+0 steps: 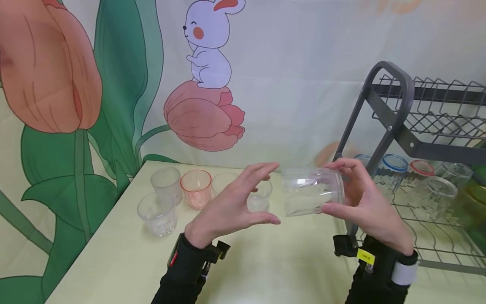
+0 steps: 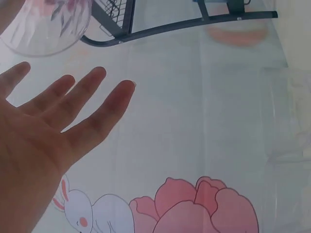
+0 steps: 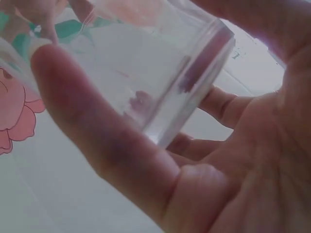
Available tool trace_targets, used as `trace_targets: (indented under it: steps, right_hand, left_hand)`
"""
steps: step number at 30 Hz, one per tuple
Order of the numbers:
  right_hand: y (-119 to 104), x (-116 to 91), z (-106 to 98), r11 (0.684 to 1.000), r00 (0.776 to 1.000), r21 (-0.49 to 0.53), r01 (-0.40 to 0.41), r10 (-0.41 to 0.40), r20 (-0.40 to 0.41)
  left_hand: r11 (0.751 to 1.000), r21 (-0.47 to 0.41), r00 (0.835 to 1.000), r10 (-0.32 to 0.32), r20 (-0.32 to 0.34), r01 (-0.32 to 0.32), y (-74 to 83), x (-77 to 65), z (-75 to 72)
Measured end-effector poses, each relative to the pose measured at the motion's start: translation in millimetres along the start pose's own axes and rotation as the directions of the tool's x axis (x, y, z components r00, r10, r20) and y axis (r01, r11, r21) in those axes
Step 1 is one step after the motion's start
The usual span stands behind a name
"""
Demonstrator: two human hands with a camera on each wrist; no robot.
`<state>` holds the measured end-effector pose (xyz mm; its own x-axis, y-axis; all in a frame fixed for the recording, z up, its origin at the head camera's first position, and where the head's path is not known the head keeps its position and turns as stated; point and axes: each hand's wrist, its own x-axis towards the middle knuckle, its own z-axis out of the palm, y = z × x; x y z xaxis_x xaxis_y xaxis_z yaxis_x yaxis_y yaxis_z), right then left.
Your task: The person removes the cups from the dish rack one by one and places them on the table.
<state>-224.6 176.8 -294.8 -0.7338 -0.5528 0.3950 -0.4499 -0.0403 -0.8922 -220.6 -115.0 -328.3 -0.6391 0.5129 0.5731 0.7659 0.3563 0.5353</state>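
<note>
My right hand holds a clear drinking glass on its side above the table, thumb below and fingers above near the thick base. In the right wrist view the thumb lies along the glass. To the left, my left hand is spread with fingers and thumb apart, a small gap from the glass mouth. Its palm holds nothing in the left wrist view, where part of the glass shows at the top left. Behind the left hand stands a clear glass, partly covered by it.
Several glasses stand at the table's back left, among them an orange-tinted glass and a clear glass. On the right is a dark metal rack, its lower shelf carrying a blue-rimmed glass and others. A printed cloth hangs behind.
</note>
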Motion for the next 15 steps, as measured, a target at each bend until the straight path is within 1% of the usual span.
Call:
trace_targets:
  steps: [4,8,12,15]
  right_hand:
    - [0,5,5,0.999,0.999,0.04,-0.002,0.0,0.034]
    - [0,9,8,0.999,0.999,0.035,0.011,-0.012,0.039]
    - [0,11,9,1.0,1.0,0.01,0.004,-0.004,0.031]
    - [0,12,9,1.0,1.0,0.001,-0.007,0.007,0.029]
  left_hand:
    - [0.999,-0.044,1.0,-0.017,0.002,0.017,1.2,0.2,5.0]
    - [0.997,-0.078,1.0,-0.028,-0.001,0.028,1.7,1.1,8.9]
    - [0.996,-0.09,1.0,-0.017,-0.006,0.017,3.0,3.8,11.2]
    - [0.996,-0.09,1.0,0.011,-0.018,-0.012,4.2,5.0,12.0]
